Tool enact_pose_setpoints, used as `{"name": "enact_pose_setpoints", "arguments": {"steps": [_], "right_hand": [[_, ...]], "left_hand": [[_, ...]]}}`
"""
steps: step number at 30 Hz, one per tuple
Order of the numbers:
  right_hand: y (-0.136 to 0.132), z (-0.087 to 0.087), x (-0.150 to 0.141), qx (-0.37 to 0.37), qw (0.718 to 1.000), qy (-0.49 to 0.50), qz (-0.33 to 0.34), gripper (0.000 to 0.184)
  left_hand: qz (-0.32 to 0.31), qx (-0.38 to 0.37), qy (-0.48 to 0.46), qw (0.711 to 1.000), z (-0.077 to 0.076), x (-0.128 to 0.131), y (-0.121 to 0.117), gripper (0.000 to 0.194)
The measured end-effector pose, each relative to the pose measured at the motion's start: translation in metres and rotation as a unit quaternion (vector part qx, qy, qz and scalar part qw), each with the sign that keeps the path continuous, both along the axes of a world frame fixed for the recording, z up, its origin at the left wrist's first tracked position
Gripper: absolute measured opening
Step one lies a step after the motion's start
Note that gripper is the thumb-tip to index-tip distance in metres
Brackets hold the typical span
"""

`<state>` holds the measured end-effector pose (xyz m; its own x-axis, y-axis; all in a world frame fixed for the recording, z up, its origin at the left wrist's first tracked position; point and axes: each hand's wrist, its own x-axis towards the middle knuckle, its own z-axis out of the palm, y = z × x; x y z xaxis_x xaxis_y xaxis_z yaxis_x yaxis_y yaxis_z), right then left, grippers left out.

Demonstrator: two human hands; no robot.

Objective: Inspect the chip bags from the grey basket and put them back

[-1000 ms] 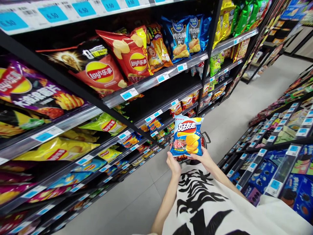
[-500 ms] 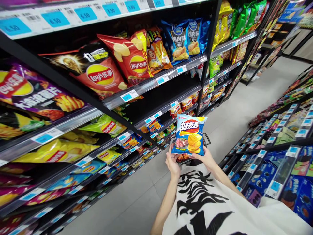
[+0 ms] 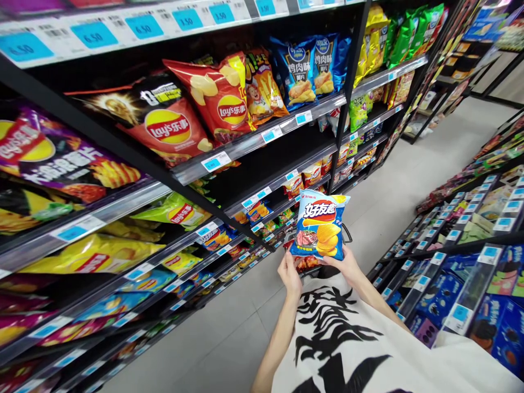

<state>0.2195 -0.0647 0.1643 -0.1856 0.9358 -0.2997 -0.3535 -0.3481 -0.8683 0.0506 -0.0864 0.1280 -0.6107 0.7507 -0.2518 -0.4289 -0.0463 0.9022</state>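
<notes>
Two hands, left hand and right hand, gripped a blue chip bag by its lower corners in a store aisle.
Gray floor stretched ahead between snack shelves and right-side racks; a dark handle and red packs, partly hidden, sat beneath the bag.

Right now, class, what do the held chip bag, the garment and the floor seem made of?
Chip bag: glossy printed plastic film, probably; its edges crinkle and shine. Garment: matte cloth, fibre unclear; it drapes softly. Floor: likely smooth tile, with thin straight joints.
</notes>
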Motion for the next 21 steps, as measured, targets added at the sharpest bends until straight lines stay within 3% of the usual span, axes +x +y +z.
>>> {"name": "enact_pose_setpoints", "arguments": {"steps": [15, 21], "right_hand": [[0.0011, -0.0002, 0.0012, -0.006, 1.0, -0.012, -0.022, 0.067], [0.0003, -0.0008, 0.0009, -0.003, 1.0, 0.0, -0.007, 0.064]], "left_hand": [[-0.01, -0.038, 0.126, 0.991, -0.0052, -0.0031, -0.003, 0.062], [0.014, -0.057, 0.198, 0.978, -0.0088, -0.0071, -0.0055, 0.063]]}}
